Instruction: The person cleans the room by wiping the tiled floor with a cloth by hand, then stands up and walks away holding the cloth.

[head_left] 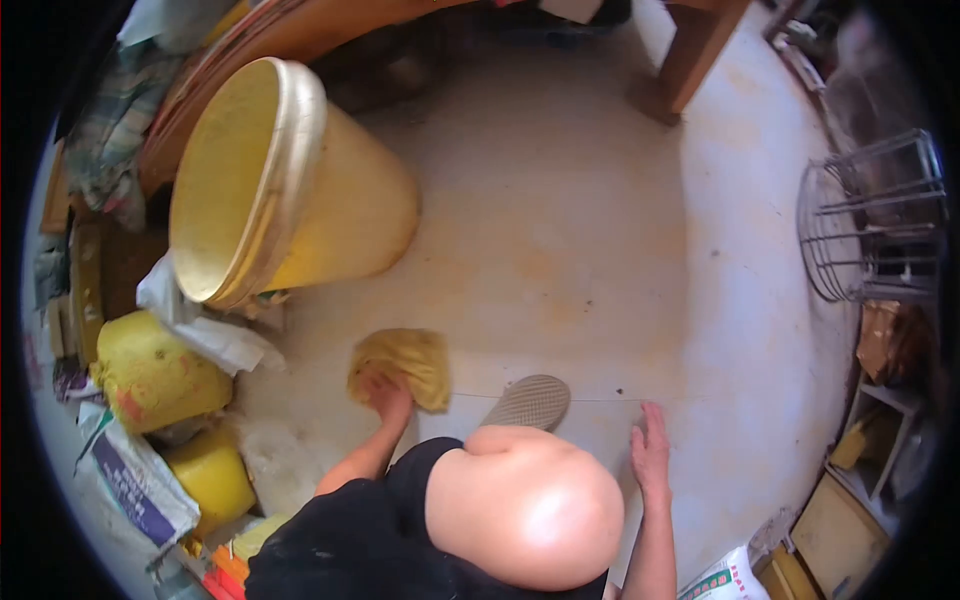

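A yellow cloth point(405, 362) lies bunched on the pale floor, left of the shoe. My left hand point(386, 393) presses on its lower left part; the fingers are blurred against the cloth. My right hand point(651, 448) is to the right of the bare knee, with its fingers stretched forward and nothing in it. Between the two hands the grey woven shoe point(535, 402) rests on the floor. Beyond the cloth, up and to the left, a large yellow bucket point(350, 195) stands with its wide mouth showing.
Yellow containers point(165, 370) and a printed bag point(135, 480) line the left side. A wire rack point(870, 225) stands at the right. A wooden leg point(697, 60) meets the floor at the top. Boxes point(838, 530) and a white bag point(725, 580) are lower right.
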The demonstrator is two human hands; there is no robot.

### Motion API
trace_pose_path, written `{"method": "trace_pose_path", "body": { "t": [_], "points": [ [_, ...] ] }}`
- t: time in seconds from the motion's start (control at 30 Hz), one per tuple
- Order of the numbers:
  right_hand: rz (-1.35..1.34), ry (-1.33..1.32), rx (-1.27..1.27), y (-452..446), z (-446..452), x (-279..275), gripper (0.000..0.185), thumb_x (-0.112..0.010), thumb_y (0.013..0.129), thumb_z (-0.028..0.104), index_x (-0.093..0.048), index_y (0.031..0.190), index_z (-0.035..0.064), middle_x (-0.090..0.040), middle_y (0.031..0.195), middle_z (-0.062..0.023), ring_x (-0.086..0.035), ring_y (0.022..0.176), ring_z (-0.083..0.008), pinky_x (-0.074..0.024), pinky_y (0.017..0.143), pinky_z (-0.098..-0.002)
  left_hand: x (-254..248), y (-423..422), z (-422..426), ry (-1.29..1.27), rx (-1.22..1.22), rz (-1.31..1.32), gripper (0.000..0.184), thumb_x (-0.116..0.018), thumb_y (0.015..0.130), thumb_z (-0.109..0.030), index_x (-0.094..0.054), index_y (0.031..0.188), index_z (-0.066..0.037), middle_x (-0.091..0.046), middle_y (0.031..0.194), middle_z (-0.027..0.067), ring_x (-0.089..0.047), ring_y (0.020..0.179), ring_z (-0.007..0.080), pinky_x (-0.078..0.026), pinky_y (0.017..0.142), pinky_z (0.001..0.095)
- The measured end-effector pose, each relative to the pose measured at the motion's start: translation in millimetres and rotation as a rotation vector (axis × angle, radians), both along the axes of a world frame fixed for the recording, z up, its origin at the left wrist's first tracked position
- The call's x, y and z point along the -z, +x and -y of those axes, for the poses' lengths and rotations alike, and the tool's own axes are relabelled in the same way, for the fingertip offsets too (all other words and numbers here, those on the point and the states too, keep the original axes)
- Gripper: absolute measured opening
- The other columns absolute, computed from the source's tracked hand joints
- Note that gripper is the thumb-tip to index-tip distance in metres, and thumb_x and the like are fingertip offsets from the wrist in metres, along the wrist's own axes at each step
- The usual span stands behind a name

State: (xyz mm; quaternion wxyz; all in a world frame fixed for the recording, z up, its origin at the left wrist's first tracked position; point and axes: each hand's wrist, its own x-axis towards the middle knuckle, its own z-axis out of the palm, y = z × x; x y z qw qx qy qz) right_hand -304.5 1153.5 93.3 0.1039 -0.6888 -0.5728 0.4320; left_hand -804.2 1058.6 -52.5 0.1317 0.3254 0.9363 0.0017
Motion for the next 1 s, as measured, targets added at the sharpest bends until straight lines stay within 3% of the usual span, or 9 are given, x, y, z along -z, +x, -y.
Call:
{"method": "trace_pose_path", "body": {
  "t": [0.07, 0.23, 0.33, 0.4, 0.57, 0.63, 0.73, 0.83, 1.0],
  "points": [
    [0.022, -0.016, 0.0, 1, 10, 6, 0.047, -0.051, 0.09, 0.007, -0.048, 0.137, 0.0013, -0.045, 0.143, -0.0257, -0.038, 0.138, -0.0398, -0.0313, 0.115, -0.0434, -34, 36, -62, -0.058, -0.379, -0.005, 0.076, -0.049, 0.094, -0.049, -0.025, 0.154, -0.008, -0.012, 0.16, 0.0268, -0.01, 0.147, 0.045, -0.011, 0.111, 0.068],
    [-0.071, -0.008, -0.001, -25, 7, 3, 0.047, -0.053, 0.089, 0.007, -0.05, 0.136, 0.001, -0.047, 0.142, -0.0254, -0.039, 0.137, -0.0402, -0.0331, 0.114, -0.0435, -1, 102, -154, 0.115, 0.567, -0.194, 0.079, -0.051, 0.093, -0.046, -0.022, 0.154, -0.006, -0.013, 0.159, 0.0269, -0.007, 0.148, 0.0464, -0.006, 0.111, 0.0686],
    [-0.108, 0.0, 0.008, -36, 2, 0, 0.047, -0.054, 0.089, 0.007, -0.05, 0.135, 0.0011, -0.047, 0.142, -0.025, -0.039, 0.137, -0.0403, -0.0338, 0.113, -0.0435, -64, 205, -263, -0.028, 0.877, 0.116, 0.073, -0.055, 0.091, -0.044, -0.03, 0.152, -0.012, -0.017, 0.159, 0.0232, -0.008, 0.149, 0.0427, -0.005, 0.114, 0.0673],
    [-0.114, 0.014, 0.018, -40, -1, -3, 0.047, -0.055, 0.089, 0.008, -0.05, 0.135, 0.0011, -0.047, 0.142, -0.0249, -0.04, 0.136, -0.0402, -0.0341, 0.113, -0.0435, -61, 259, -302, 0.005, 1.151, 0.138, 0.069, -0.054, 0.093, -0.043, -0.031, 0.152, -0.014, -0.019, 0.16, 0.0186, -0.008, 0.149, 0.0419, -0.007, 0.114, 0.0677],
    [-0.074, 0.077, 0.013, -33, -7, -8, 0.048, -0.055, 0.089, 0.008, -0.049, 0.136, 0.0008, -0.048, 0.142, -0.0241, -0.04, 0.136, -0.0396, -0.035, 0.112, -0.0441, -70, 315, -289, -0.103, 1.682, 0.229, 0.065, -0.053, 0.094, -0.04, -0.034, 0.151, -0.017, -0.022, 0.161, 0.0145, -0.012, 0.149, 0.0393, -0.007, 0.115, 0.0658],
    [-0.063, 0.042, 0.031, -27, -9, -11, 0.048, -0.054, 0.09, 0.008, -0.048, 0.137, 0.0012, -0.046, 0.144, -0.0239, -0.039, 0.138, -0.0388, -0.0335, 0.113, -0.0425, -61, 292, -260, 0.058, 1.828, 0.329, 0.063, -0.052, 0.094, -0.04, -0.035, 0.151, -0.018, -0.024, 0.16, 0.0139, -0.014, 0.149, 0.0386, -0.007, 0.116, 0.0648],
    [-0.039, 0.012, 0.05, -15, -7, -21, 0.048, -0.054, 0.09, 0.008, -0.047, 0.137, 0.0012, -0.045, 0.145, -0.024, -0.039, 0.138, -0.0387, -0.0332, 0.114, -0.0416, -57, 263, -256, 0.009, 1.661, 0.334, 0.06, -0.05, 0.096, -0.04, -0.037, 0.15, -0.018, -0.028, 0.159, 0.0143, -0.017, 0.148, 0.0375, -0.01, 0.116, 0.0635],
    [-0.018, 0.025, 0.093, -4, 2, -20, 0.047, -0.055, 0.087, 0.005, -0.049, 0.134, 0.0008, -0.047, 0.141, -0.0237, -0.043, 0.132, -0.0407, -0.0367, 0.11, -0.0438, -60, 240, -286, 0.075, 1.637, 0.079, 0.059, -0.049, 0.097, -0.038, -0.037, 0.15, -0.016, -0.03, 0.158, 0.0148, -0.019, 0.148, 0.0372, -0.014, 0.115, 0.0627],
    [-0.012, 0.048, 0.116, 1, 21, -15, 0.046, -0.055, 0.085, 0.003, -0.051, 0.132, 0.0011, -0.05, 0.137, -0.0235, -0.046, 0.128, -0.0422, -0.0391, 0.108, -0.0446, -50, 249, -281, 0.118, 1.433, -0.013, 0.057, -0.049, 0.097, -0.035, -0.039, 0.148, -0.011, -0.032, 0.156, 0.0175, -0.021, 0.147, 0.0378, -0.018, 0.114, 0.0619]
  ]
}}
